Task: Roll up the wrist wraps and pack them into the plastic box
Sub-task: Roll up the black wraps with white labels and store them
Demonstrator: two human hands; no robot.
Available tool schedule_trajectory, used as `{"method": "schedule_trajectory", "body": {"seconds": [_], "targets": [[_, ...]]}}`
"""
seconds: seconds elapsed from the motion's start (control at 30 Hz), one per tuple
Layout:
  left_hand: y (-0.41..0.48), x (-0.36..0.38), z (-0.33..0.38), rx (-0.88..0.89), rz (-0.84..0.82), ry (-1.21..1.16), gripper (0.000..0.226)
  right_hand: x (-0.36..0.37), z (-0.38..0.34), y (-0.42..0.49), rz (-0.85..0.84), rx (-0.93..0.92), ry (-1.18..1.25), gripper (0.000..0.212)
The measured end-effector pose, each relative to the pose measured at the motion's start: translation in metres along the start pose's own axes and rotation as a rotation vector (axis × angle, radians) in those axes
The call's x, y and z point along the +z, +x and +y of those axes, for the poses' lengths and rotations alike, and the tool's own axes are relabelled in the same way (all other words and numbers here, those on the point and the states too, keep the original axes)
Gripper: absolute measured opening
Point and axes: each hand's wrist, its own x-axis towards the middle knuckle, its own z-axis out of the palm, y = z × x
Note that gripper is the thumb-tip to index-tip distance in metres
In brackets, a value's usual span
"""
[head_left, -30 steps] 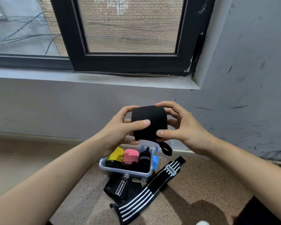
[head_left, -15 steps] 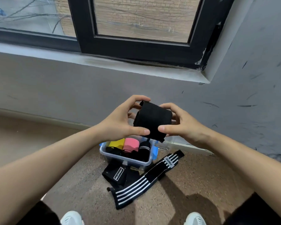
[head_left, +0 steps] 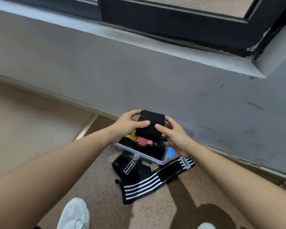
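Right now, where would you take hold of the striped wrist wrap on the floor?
The striped wrap lies flat, stretched diagonally. Probably pinch its near end across the width from above, from the person's side: that end lies bare on the floor, while the labelled end sits close beside the plastic box. The left hand and right hand hold the black roll.

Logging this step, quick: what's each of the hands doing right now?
Left hand: grips the rolled black wrist wrap.
Right hand: grips the same wrap from the other side.
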Motion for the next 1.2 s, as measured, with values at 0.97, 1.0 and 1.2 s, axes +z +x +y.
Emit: {"method": "schedule_trajectory", "body": {"seconds": [0.97, 1.0, 1.2], "targets": [[0.087, -0.047, -0.150, 0.217, 0.351, 1.078, 0.046, 0.005, 0.115, 0.179, -0.099, -0.048, -0.384, 0.052], [0.086, -0.047, -0.155, 0.204, 0.326, 1.090, 0.051, 0.002, 0.114, 0.178, -0.125, -0.033, -0.362, 0.050], [0.074, -0.050, -0.160, 0.160, 0.138, 0.977, 0.060, -0.009, 0.095, 0.183, -0.301, 0.001, -0.515, 0.039]]}}
